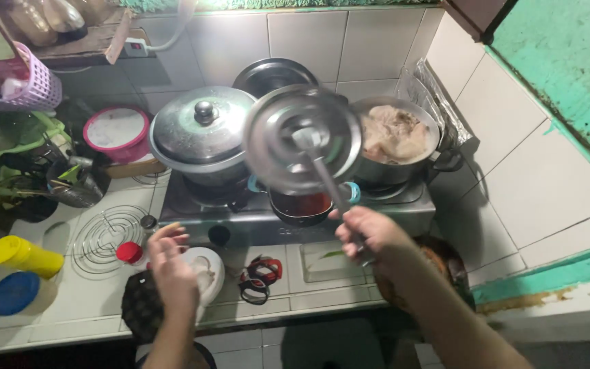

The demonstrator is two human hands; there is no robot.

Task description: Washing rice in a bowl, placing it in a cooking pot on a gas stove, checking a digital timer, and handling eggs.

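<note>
1. The stove [404, 208] stands far, bearing a lidded pot [199, 133] left and an open pot [394, 140] right.
2. Our right hand [370, 232] grips the skimmer [302, 140], raised between them.
3. Our left hand [171, 263] hovers open, near left.

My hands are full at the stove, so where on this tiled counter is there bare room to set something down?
Bare tile shows between the blue lid and the dark trivet, below the round wire rack. The clear board by the right hand, which holds a skimmer, is also free. Around the left hand, the white bowl and bands crowd the counter.
</note>
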